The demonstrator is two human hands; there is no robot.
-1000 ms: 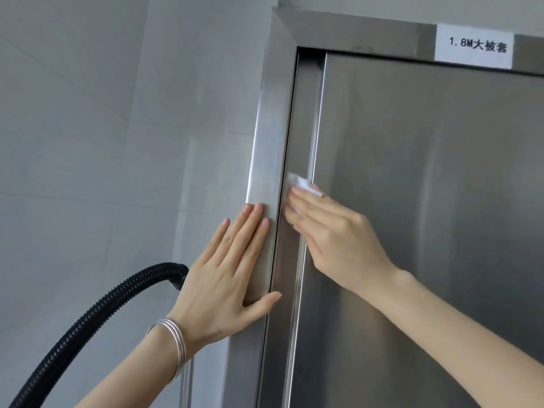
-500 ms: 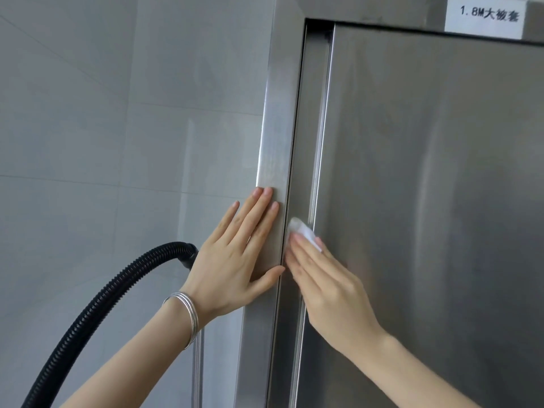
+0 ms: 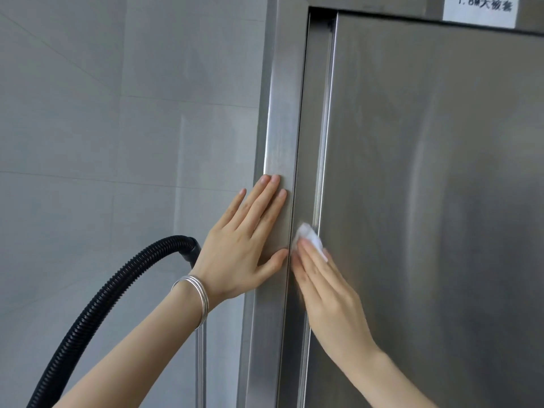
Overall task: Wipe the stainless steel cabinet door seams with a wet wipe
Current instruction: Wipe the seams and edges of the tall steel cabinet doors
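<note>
Grey wall tiles (image 3: 117,128) fill the left half of the frame, and a brushed stainless steel cabinet takes up the right, its door (image 3: 441,201) running from the top edge to the bottom. A vertical steel frame post (image 3: 279,113) stands between tiles and door, and the recessed seam (image 3: 309,142) runs down just right of it, along the door's left edge. A white label (image 3: 482,8) with printed characters sits at the upper right, partly cut off by the top of the frame. The left hand (image 3: 244,242) lies flat and open against the post near the centre of the frame, fingers spread and pointing up, thumb reaching toward the seam; its grip holds nothing. A silver bangle (image 3: 197,298) circles that wrist. The right hand (image 3: 326,293), coming up from the lower right, presses a small white wet wipe (image 3: 309,235) into the seam with straight, closed fingers, so the grip is clamped on the wipe against the metal. The wipe shows just above the fingertips, at mid-height of the seam, right of the left thumb. A black corrugated hose (image 3: 97,304) arcs across the lower left, behind the left forearm.
</note>
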